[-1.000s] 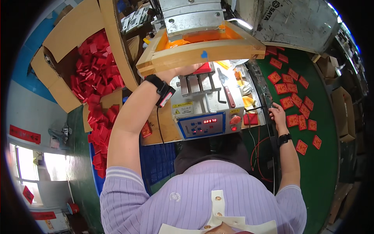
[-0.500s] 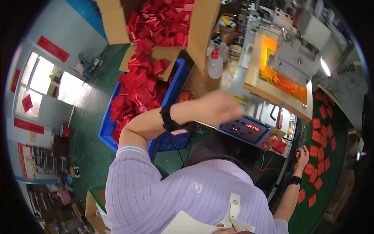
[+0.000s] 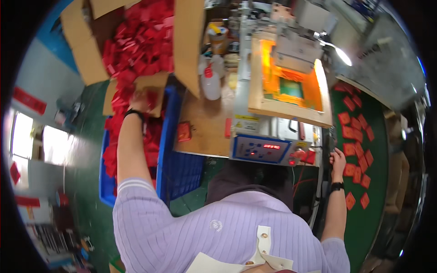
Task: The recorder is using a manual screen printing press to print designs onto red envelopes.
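Cardboard box (image 3: 182,41) tipped toward you, spilling red pieces (image 3: 136,45) into blue crate (image 3: 180,168) for easy reach | left hand (image 3: 139,101) buried among them, grip unclear | right hand (image 3: 337,159) resting loosely curled, empty, beside printing machine (image 3: 277,113) | printed pieces (image 3: 359,150) spread apart on green belt.

Green conveyor belt (image 3: 378,214) with scattered red square pieces (image 3: 356,152).

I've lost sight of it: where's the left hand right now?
Head view, upper left: the left hand reaches into the red pieces spilling from the cardboard box above the blue crate.
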A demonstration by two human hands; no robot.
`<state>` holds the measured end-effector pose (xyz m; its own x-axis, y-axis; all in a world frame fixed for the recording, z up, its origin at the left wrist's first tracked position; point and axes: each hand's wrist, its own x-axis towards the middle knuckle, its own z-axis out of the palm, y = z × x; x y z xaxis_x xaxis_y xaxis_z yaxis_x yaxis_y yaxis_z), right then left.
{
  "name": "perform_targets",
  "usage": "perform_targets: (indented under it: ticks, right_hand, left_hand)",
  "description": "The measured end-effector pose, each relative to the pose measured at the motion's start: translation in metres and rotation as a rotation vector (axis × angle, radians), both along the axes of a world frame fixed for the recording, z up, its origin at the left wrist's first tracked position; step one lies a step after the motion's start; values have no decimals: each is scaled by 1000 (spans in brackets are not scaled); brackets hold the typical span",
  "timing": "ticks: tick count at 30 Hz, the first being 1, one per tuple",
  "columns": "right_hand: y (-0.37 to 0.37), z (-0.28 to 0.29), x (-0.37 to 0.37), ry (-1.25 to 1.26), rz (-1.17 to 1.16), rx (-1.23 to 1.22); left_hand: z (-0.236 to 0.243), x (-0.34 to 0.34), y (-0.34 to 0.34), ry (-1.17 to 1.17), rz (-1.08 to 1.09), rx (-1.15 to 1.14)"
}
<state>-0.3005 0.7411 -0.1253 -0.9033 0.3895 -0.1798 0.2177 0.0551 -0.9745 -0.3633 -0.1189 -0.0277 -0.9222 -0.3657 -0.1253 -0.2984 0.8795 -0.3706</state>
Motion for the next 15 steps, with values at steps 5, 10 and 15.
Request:
perform_targets:
  ticks: [5, 10, 15]
  right_hand:
    - [1, 11, 3, -64, -26, 79]
    - [-8, 69, -25, -52, 127, 204]
    - [-68, 163, -73, 251, 463, 386]
  left_hand:
    - [8, -10, 7, -96, 127, 168]
    - [39, 2, 30, 181, 84, 359]
    - [70, 22, 58, 552, -293, 673]
